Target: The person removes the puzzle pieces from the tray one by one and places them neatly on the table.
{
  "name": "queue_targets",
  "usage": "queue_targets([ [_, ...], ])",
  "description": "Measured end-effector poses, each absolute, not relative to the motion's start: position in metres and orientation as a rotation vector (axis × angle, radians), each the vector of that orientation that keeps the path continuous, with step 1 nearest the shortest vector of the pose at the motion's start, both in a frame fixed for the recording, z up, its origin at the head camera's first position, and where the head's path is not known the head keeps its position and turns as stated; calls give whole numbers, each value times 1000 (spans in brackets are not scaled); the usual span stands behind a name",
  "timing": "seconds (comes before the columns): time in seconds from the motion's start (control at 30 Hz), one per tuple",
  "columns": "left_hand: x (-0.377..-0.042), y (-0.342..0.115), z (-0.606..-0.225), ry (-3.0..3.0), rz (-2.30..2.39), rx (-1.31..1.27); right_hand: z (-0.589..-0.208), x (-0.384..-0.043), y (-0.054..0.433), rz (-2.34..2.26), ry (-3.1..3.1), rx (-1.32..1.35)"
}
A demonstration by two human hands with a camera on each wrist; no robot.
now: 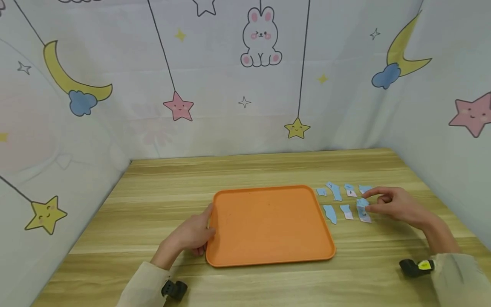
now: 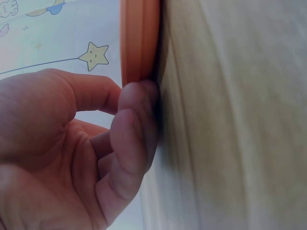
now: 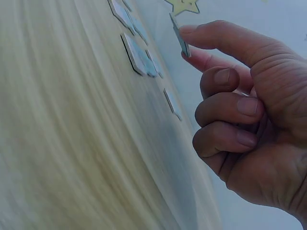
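An orange tray [image 1: 268, 226] lies flat on the table, and my left hand [image 1: 193, 232] holds its left edge. In the left wrist view, curled fingers [image 2: 129, 139] meet the tray's rim [image 2: 139, 43] close to the tabletop. To the right of the tray, my right hand [image 1: 399, 207] pinches a small light-blue puzzle piece [image 3: 179, 36] between thumb and index finger, raised off the table; the other fingers are folded in. Beneath that hand lies another blue-and-pale puzzle piece [image 1: 363, 217]. More flat, irregular pieces sit alongside, such as a long one [image 1: 334, 191].
The wood-grain table [image 1: 161, 179] ends at a white cloth backdrop [image 1: 215, 132] printed with stars, moons and a rabbit. Several loose pieces, including a wavy blue one [image 1: 330, 214], lie close to the tray's right rim. Each wrist wears a black camera mount [image 1: 174, 290].
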State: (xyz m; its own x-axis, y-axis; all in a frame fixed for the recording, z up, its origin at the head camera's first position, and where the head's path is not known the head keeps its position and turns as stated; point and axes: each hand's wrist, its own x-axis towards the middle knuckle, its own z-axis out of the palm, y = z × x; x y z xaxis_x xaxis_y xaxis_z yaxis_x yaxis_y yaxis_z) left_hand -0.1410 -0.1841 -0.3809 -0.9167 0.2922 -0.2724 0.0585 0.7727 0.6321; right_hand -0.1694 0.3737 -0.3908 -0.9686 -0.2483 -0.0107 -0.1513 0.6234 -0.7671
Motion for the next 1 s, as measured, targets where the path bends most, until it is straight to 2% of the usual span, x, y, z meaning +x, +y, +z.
queue_targets([
  [0.4, -141, -185, -381, 2604, 914, 260, -394, -167, 398, -1072, 2816, -279],
  [0.8, -140, -186, -380, 2608, 914, 263, -400, -170, 400, -998, 2830, -279],
  [1.0, -141, -187, -381, 2613, 903, 263, -390, -169, 393, -966, 2913, -284],
])
